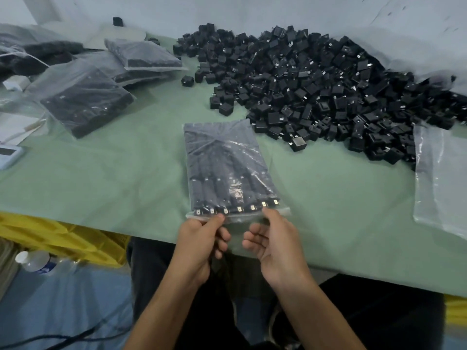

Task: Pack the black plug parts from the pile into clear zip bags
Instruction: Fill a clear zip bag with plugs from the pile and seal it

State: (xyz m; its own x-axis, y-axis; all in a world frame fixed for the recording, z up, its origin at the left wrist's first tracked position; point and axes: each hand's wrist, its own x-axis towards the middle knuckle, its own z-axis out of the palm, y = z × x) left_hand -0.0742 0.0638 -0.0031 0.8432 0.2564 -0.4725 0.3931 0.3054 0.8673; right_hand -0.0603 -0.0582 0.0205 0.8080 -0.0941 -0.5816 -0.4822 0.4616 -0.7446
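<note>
Sealing step, by my judgement: the filled zip bag (227, 168) lay flat on the green worktop (113, 173), mouth toward me at the near edge so both thumbs could reach the strip. My left hand (199, 238) pinched the strip near its left end. My right hand (273, 241) pinched it further right, thumb on top. The pile of black plug parts (316, 79) sat behind, to the right, with empty bags (439, 178) far right and filled bags (83, 97) back left. No label or writing was readable.

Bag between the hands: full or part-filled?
Full: plug parts fill the bag to its zip strip, pinched by left hand and right hand. Sealed: cannot tell.
</note>
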